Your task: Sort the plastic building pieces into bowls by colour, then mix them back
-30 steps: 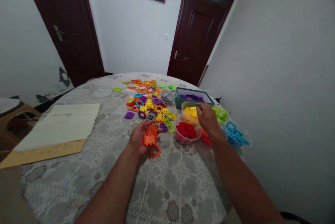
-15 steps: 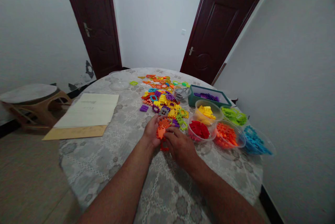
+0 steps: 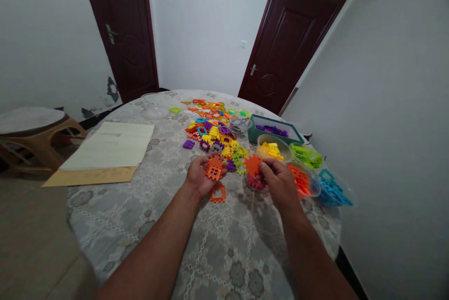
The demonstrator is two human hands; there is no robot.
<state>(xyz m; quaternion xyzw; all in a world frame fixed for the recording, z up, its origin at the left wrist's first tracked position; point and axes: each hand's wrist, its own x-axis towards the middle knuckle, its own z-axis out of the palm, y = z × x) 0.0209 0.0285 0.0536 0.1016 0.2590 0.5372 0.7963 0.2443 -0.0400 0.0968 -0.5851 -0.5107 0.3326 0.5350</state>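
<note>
In my left hand (image 3: 200, 176) rests an orange plastic building piece (image 3: 214, 168) with a window-like grid and toothed edges; my fingers are curled around it. My right hand (image 3: 279, 181) pinches a flat orange toothed building piece (image 3: 252, 165) between thumb and fingers, held above the tub of red pieces (image 3: 255, 182), which it partly hides. On the tablecloth just below my left hand lies an orange square frame piece (image 3: 218, 193). Beyond my hands spreads a pile of mixed building pieces (image 3: 213, 134) in yellow, purple, blue and green.
Right of the pile stand a green box (image 3: 297, 137) of purple pieces and clear tubs of yellow (image 3: 272, 150), lime green (image 3: 307, 155), orange (image 3: 300, 181) and blue pieces (image 3: 333, 189). Paper sheets (image 3: 108, 146) lie at the table's left. A stool (image 3: 35, 121) stands beyond.
My hands have moved apart. The right has gone right toward the tubs with a flat orange piece, while the left keeps the gridded one. The orange frame on the table is now uncovered.
</note>
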